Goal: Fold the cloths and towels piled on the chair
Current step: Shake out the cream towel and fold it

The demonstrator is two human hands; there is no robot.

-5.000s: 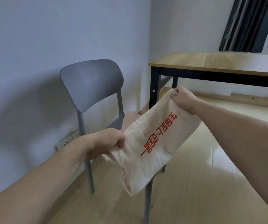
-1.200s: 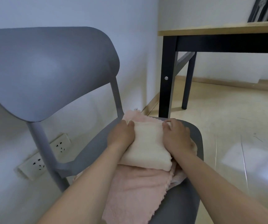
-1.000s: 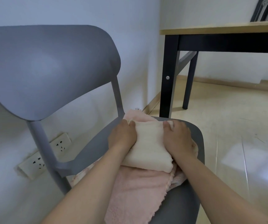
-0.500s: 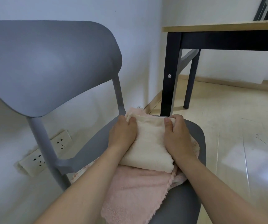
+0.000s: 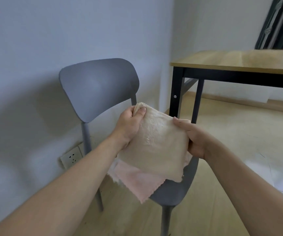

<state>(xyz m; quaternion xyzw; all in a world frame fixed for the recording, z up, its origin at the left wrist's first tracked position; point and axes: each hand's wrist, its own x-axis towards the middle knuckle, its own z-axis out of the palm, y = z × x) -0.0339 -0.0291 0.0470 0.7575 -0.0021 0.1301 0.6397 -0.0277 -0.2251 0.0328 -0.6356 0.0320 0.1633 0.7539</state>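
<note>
Chair (image 5: 99,86) grey, by wall | pink towel (image 5: 137,181) on seat | left hand (image 5: 128,126), right hand (image 5: 195,140) grip cream cloth (image 5: 157,147)

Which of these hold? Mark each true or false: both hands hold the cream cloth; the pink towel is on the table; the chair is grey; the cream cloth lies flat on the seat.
1. Both hands hold the cream cloth: true; left hand and right hand each have a grip on it.
2. Pink towel on the table: false; it lies on the chair seat.
3. Chair is grey: true.
4. Cream cloth flat on the seat: false; it is held up.
</note>
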